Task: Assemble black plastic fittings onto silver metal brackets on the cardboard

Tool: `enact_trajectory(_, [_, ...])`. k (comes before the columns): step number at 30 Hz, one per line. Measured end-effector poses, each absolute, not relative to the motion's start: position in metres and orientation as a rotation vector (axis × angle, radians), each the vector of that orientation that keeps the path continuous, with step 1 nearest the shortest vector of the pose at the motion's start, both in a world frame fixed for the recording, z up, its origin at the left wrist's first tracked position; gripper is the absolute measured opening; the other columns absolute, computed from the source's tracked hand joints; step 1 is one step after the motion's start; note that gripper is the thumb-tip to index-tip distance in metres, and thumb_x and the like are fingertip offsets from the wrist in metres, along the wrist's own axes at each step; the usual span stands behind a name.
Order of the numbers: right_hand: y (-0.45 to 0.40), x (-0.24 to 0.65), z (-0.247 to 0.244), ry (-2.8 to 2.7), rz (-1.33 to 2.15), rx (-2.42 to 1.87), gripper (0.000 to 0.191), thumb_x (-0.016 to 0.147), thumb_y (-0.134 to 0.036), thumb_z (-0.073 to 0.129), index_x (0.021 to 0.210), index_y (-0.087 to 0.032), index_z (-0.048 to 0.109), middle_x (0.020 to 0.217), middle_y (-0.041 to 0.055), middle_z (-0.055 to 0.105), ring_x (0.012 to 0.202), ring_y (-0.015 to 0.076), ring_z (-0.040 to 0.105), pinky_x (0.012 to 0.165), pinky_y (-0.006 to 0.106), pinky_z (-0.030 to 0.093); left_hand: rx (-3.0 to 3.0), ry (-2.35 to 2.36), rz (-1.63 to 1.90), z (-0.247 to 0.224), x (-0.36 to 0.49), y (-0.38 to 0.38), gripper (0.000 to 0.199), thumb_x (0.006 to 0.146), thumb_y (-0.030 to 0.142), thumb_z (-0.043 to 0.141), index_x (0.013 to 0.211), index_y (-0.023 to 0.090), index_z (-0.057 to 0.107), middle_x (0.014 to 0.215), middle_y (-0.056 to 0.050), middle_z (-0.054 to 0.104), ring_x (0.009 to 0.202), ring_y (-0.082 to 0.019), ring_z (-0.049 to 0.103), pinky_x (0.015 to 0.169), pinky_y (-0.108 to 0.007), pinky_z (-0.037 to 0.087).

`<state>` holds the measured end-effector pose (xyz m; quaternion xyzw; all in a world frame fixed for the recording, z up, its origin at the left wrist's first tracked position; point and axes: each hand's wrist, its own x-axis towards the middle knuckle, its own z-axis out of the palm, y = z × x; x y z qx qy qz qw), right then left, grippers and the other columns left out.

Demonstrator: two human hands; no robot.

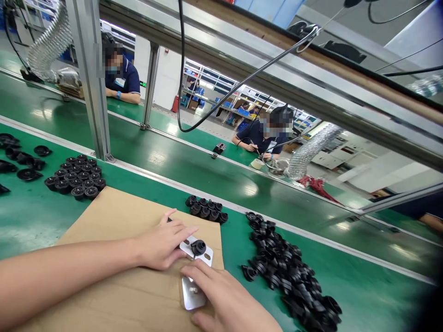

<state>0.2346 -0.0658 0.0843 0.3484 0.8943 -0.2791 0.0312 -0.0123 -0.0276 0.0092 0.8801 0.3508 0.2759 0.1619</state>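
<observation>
In the head view, a silvery metal fixture (193,296) with a slotted upper plate lies on the brown cardboard sheet (114,221). A round black plastic part (198,247) with a stepped nozzle sits on the upper plate. My left hand (164,243) is closed on the plate's left end, thumb and fingertips on either side of its corner. A small dark piece shows behind its fingers; what it is, I cannot make out. Curled over the fixture's near right side is my right hand (224,293), its fingers just below the black part.
Black nozzle parts (207,210) stand in rows behind the cardboard, with a loose heap (287,267) to the right. Round black parts (74,175) stand grouped at left. A metal post (92,87) rises from the green bench (148,189). Two co-workers sit opposite; a black cable (214,108) hangs overhead.
</observation>
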Motion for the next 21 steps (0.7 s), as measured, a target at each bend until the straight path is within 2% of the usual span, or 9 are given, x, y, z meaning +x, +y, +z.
enact_trajectory(4, [-0.064, 0.240, 0.087, 2.733, -0.816, 1.082, 0.084, 0.076, -0.002, 0.069, 0.146, -0.047, 0.054, 0.139, -0.0023, 0.065, 0.122, 0.0262, 0.067, 0.099, 0.031, 0.050, 2.513, 0.998, 0.787, 0.007, -0.012, -0.027, 0.067, 0.100, 0.025, 0.063, 0.159, 0.023, 0.031, 0.130, -0.013, 0.069, 0.122, -0.033, 0.063, 0.128, -0.071, 0.008])
enact_trajectory(8, [-0.064, 0.242, 0.080, 2.706, -0.715, 1.131, 0.092, 0.066, -0.019, 0.096, 0.146, -0.041, 0.057, 0.140, 0.0025, 0.064, 0.116, 0.0325, 0.068, 0.097, 0.036, 0.052, 2.509, 1.001, 0.773, 0.007, -0.012, -0.027, 0.066, 0.100, 0.024, 0.064, 0.157, 0.023, 0.033, 0.135, -0.014, 0.068, 0.124, -0.033, 0.062, 0.127, -0.071, 0.007])
enact_trajectory(9, [-0.065, 0.241, 0.080, 2.708, -0.727, 1.115, 0.089, 0.067, -0.020, 0.096, 0.144, -0.040, 0.058, 0.141, 0.0020, 0.064, 0.116, 0.0316, 0.068, 0.095, 0.035, 0.052, 2.505, 1.002, 0.771, 0.007, -0.013, -0.027, 0.065, 0.099, 0.024, 0.065, 0.157, 0.022, 0.034, 0.135, -0.014, 0.068, 0.124, -0.033, 0.062, 0.127, -0.071, 0.008])
enact_trajectory(11, [-0.064, 0.238, 0.083, 2.721, -0.783, 1.069, 0.067, 0.076, -0.012, 0.086, 0.133, -0.037, 0.063, 0.134, -0.0006, 0.066, 0.114, 0.0265, 0.068, 0.092, 0.031, 0.051, 2.500, 0.999, 0.775, 0.008, -0.013, -0.026, 0.065, 0.098, 0.024, 0.066, 0.156, 0.022, 0.036, 0.134, -0.014, 0.068, 0.125, -0.033, 0.061, 0.127, -0.070, 0.010])
enact_trajectory(13, [-0.061, 0.237, 0.088, 2.726, -0.873, 1.016, 0.049, 0.079, -0.005, 0.077, 0.119, -0.033, 0.067, 0.117, -0.0029, 0.070, 0.104, 0.0223, 0.069, 0.089, 0.029, 0.050, 2.496, 0.985, 0.779, 0.009, -0.014, -0.025, 0.065, 0.097, 0.023, 0.066, 0.155, 0.023, 0.037, 0.134, -0.013, 0.068, 0.125, -0.033, 0.062, 0.128, -0.069, 0.010])
enact_trajectory(15, [-0.055, 0.240, 0.093, 2.760, -0.993, 0.985, 0.048, 0.076, -0.008, 0.083, 0.114, -0.032, 0.068, 0.103, -0.0038, 0.070, 0.089, 0.0203, 0.067, 0.083, 0.030, 0.050, 2.492, 0.953, 0.773, 0.010, -0.015, -0.024, 0.069, 0.096, 0.020, 0.067, 0.157, 0.024, 0.034, 0.135, -0.012, 0.069, 0.124, -0.032, 0.062, 0.128, -0.069, 0.009])
enact_trajectory(17, [-0.046, 0.247, 0.093, 2.893, -1.112, 1.006, 0.058, 0.074, -0.015, 0.090, 0.123, -0.033, 0.066, 0.105, -0.0017, 0.069, 0.083, 0.0204, 0.064, 0.076, 0.030, 0.051, 2.494, 0.906, 0.766, 0.011, -0.016, -0.023, 0.075, 0.094, 0.017, 0.068, 0.158, 0.026, 0.031, 0.134, -0.011, 0.069, 0.124, -0.031, 0.061, 0.128, -0.068, 0.009])
enact_trajectory(18, [-0.041, 0.251, 0.091, 3.008, -1.126, 1.056, 0.060, 0.078, -0.018, 0.088, 0.130, -0.033, 0.064, 0.110, 0.0005, 0.069, 0.085, 0.0210, 0.064, 0.073, 0.030, 0.052, 2.495, 0.881, 0.766, 0.011, -0.017, -0.023, 0.077, 0.093, 0.016, 0.069, 0.159, 0.026, 0.029, 0.133, -0.010, 0.070, 0.124, -0.031, 0.061, 0.128, -0.068, 0.008])
enact_trajectory(21, [-0.029, 0.262, 0.081, 3.329, -0.881, 1.234, 0.056, 0.094, -0.022, 0.075, 0.146, -0.033, 0.054, 0.128, 0.0084, 0.065, 0.098, 0.0245, 0.065, 0.073, 0.030, 0.056, 2.497, 0.842, 0.776, 0.012, -0.017, -0.024, 0.079, 0.092, 0.018, 0.071, 0.159, 0.027, 0.030, 0.130, -0.009, 0.071, 0.124, -0.030, 0.061, 0.128, -0.066, 0.008])
